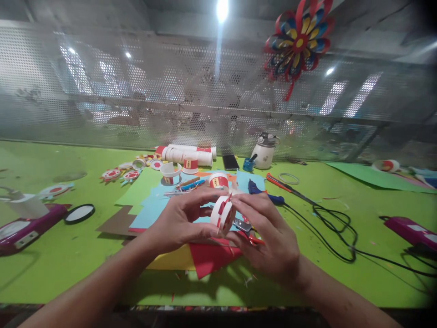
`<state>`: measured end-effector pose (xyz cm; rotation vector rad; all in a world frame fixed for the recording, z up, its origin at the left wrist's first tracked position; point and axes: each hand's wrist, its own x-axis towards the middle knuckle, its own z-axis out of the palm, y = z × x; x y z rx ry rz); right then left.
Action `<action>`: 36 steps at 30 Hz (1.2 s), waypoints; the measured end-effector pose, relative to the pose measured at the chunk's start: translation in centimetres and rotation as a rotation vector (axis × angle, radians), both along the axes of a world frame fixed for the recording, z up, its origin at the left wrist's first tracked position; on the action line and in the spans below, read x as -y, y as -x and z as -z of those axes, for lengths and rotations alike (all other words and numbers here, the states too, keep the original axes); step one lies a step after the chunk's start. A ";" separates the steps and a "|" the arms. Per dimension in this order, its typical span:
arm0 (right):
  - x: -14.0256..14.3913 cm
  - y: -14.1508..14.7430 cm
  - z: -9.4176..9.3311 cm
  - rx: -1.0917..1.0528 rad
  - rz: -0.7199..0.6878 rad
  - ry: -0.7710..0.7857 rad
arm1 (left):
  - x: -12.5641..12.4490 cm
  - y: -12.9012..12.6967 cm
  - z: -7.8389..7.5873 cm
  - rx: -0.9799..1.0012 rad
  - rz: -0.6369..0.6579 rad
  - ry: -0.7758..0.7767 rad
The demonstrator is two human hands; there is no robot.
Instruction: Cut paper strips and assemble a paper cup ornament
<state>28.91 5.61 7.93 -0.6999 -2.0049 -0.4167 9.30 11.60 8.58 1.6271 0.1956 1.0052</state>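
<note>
Between my two hands is a small white round paper piece (221, 214) with red patches, held up over the coloured paper. My left hand (191, 214) grips its left side, thumb below and fingers above. On the other side, the fingers of my right hand (264, 223) pinch its right edge near a small red point. Just behind it stands a red-and-white paper cup (218, 180). Light blue paper sheets (153, 209) and a red sheet (213, 259) lie underneath. A metal-and-orange tool, partly hidden by my right hand, lies there too.
A blue glue gun (266, 193) lies to the right, its black cable (307, 223) looping across the green table. White cup stacks (187, 156), a phone (231, 162) and a white bottle (263, 152) stand behind. Decorated round paper pieces (111, 174) lie back left, near a magenta device (30, 228).
</note>
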 end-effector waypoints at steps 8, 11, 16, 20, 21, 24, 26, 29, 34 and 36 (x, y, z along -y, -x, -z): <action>0.5 0.2 -0.6 0.042 -0.002 -0.082 | 0.2 0.4 -0.3 -0.027 0.015 -0.054; 0.6 0.3 -0.9 0.050 -0.015 -0.124 | 0.3 0.5 -0.6 -0.029 0.026 -0.042; 0.6 0.4 -1.0 0.067 -0.009 -0.113 | 0.3 0.5 -0.6 -0.035 0.025 -0.021; 0.8 0.5 -1.2 0.078 -0.024 -0.136 | 0.3 0.6 -0.6 -0.048 0.025 -0.060; 0.8 0.5 -1.2 0.081 -0.026 -0.141 | 0.4 0.7 -0.7 -0.050 0.018 -0.080; 0.9 0.4 -1.2 0.087 -0.017 -0.145 | 0.5 0.9 -0.9 -0.050 -0.026 -0.181; 0.9 0.3 -1.0 0.094 -0.013 -0.154 | 0.5 1.1 -1.1 -0.067 -0.064 -0.261; 1.0 0.2 -0.8 0.107 -0.025 -0.168 | 0.5 1.3 -1.3 -0.095 -0.105 -0.357; 0.7 0.2 -0.6 0.080 -0.044 -0.179 | 0.6 1.3 -1.3 -0.092 -0.121 -0.427; 0.5 0.2 -0.4 0.061 -0.044 -0.189 | 0.7 1.2 -1.2 -0.094 -0.128 -0.463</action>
